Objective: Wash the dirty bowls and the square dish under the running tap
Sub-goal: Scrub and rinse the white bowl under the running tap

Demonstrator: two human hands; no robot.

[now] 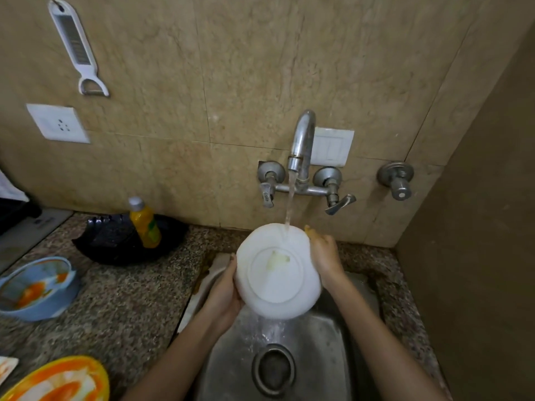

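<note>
Nearest the camera, an orange-rimmed bowl [58, 380] is parked on the counter [130, 308], smeared inside, so it's not been washed yet by the look of it. A white corner is cut off at the frame edge just beside it. Whether that's the square dish can't be told. Next comes the sink [327, 342], with water being scattered around the drain [273, 369].

Above the sink, the white bowl [278, 273] is held with its base turned towards the camera, right under the water stream [289, 204], which lands on its far rim. The left rim is gripped by the left hand [225, 290], fingers curled under it. The right edge is clasped by the right hand [325, 256], whose fingertips look stained yellow. A pale yellowish smear can be seen on the base, so this one is probably mid-rinse.

Off to the left, a blue bowl [34, 287] with orange residue is waiting. Further back, a yellow bottle [144, 224] is propped in a black dish [115, 244].

What could go wrong: the bowl is wet, maybe greasy, and held only at the edges, so it could be dropped into the steel sink and chipped. With the stream hitting a domed surface, spray could be thrown onto the counter. And that smear could easily be missed if only water is used. At the back, the tap [301, 146] is running freely.
</note>
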